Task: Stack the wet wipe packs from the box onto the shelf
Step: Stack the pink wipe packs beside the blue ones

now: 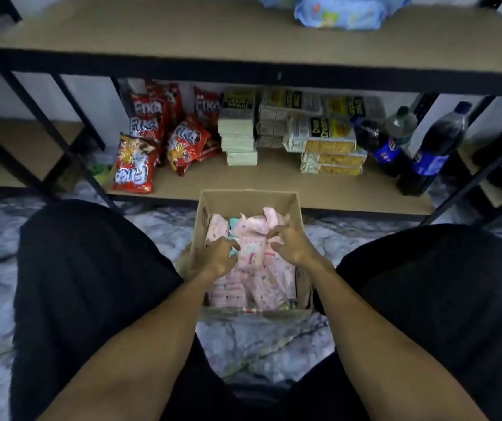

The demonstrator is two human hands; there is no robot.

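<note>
Now pink wet wipe packs (252,287) fill the box (243,199) on the floor (259,338). Left hand (218,258) and right hand (290,246) flank one upright pack (251,249), fingers half-curled; grip unclear. Picking step; next needs a firm squeeze, then lift to the shelf (152,31).

Person was crouched with the left hand (219,257) and right hand (290,248) down in an open brown cardboard box (247,197), fingers bent either side of a pink plastic wet wipe pack (253,249). A blue wipe pack (341,13) sat on the black-framed tan-board shelf (167,33) above.
</note>
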